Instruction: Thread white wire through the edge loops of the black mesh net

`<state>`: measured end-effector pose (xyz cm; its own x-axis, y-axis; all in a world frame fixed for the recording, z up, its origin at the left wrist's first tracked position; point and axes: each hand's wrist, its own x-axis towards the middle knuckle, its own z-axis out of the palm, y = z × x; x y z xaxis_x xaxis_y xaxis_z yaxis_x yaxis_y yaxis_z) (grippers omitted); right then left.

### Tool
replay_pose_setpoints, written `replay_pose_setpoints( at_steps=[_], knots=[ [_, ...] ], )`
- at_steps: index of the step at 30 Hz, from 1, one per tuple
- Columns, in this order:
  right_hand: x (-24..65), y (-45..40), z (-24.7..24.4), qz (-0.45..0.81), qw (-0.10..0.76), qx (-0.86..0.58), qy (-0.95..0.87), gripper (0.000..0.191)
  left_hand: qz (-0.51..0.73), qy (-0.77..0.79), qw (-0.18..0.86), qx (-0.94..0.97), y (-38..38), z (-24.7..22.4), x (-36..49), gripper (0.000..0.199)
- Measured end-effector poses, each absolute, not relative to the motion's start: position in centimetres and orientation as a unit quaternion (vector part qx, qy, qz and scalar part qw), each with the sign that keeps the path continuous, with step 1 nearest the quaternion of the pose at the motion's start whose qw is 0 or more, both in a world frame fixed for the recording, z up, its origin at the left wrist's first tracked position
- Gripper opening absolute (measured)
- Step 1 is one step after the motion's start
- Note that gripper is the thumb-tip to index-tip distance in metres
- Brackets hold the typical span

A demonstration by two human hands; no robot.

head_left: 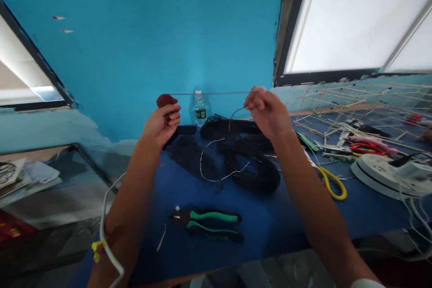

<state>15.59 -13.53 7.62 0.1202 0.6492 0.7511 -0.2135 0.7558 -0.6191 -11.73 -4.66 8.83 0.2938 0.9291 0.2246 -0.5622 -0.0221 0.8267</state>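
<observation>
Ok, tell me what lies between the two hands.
In the head view, a thin thread runs straight from the round red thing in the left hand to the right hand, with the bottle beyond it.

This looks like a craft workshop. Below the left hand (pixel 161 123) and right hand (pixel 270 111), the blue tabletop (pixel 270 227) holds metal pliers with green-and-black handles (pixel 216 217) and loops of thin black strands (pixel 254 177). Right of the hands is a frame of thin pale sticks (pixel 325 135).
</observation>
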Motion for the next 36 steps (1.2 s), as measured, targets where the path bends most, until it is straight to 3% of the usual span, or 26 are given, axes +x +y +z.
replay_pose_setpoints(
  at_steps=[6,8,15,25,31,36],
  knots=[
    [17.0,-13.6,7.9,0.324,0.718,-0.212,-0.579,0.05,0.478,0.182,0.761,0.399,-4.3,7.8,-11.4,0.053],
    [16.9,-13.3,7.6,0.348,0.721,-0.216,-0.56,0.049,0.475,0.17,0.771,0.388,-4.3,7.1,-10.7,0.056],
    [19.7,-13.4,7.5,0.393,0.755,-0.196,-0.487,0.048,0.47,0.235,0.767,0.368,-1.8,3.5,-10.2,0.004],
    [25.0,-18.7,9.7,0.278,0.804,-0.22,-0.477,0.043,0.452,0.29,0.745,0.397,1.0,0.4,-12.0,0.011],
    [25.7,-21.7,9.2,0.118,0.737,-0.5,-0.439,0.051,0.469,0.28,0.763,0.346,2.2,0.3,-13.6,0.014],
    [26.5,-21.6,7.6,0.032,0.748,-0.576,-0.329,0.056,0.505,0.275,0.759,0.307,3.3,0.5,-15.8,0.016]
  ],
)
